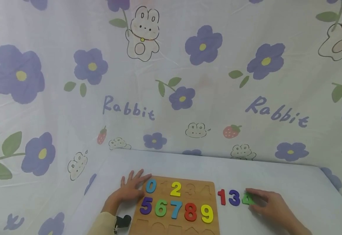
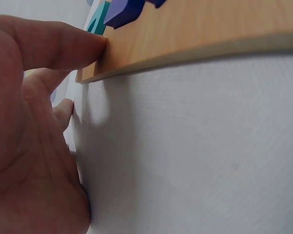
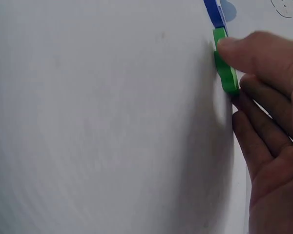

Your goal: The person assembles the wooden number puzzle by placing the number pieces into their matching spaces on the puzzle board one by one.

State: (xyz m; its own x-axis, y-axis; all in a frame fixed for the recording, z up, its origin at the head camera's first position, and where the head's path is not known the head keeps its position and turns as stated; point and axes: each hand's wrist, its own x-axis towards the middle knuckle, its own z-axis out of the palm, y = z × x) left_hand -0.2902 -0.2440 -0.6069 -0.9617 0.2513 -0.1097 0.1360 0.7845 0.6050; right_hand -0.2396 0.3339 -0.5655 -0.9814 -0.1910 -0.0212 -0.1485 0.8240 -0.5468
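Note:
A wooden number puzzle board (image 1: 165, 228) lies on the white table, holding number pieces 0, 2 and 5 to 9. My left hand (image 1: 132, 188) rests at its upper left corner, fingers spread. In the left wrist view, the thumb (image 2: 63, 46) touches the board beside the purple 5 (image 2: 124, 12). To the right of the board, a red 1 (image 1: 222, 197), a purple-blue 3 (image 1: 234, 197) and a green 4 (image 1: 247, 198) stand in a row. My right hand (image 1: 272, 205) pinches the 4, which sits against or very near the table. Its thumb lies on the piece (image 3: 228, 73) in the right wrist view.
Outlined recesses for 1, 3 (image 1: 190, 189) and 4 show in the board's top row. Shape recesses (image 1: 158, 227) run along its lower part, cut off by the frame. A curtain (image 1: 171, 78) with flowers and rabbits hangs behind the table (image 1: 276, 173).

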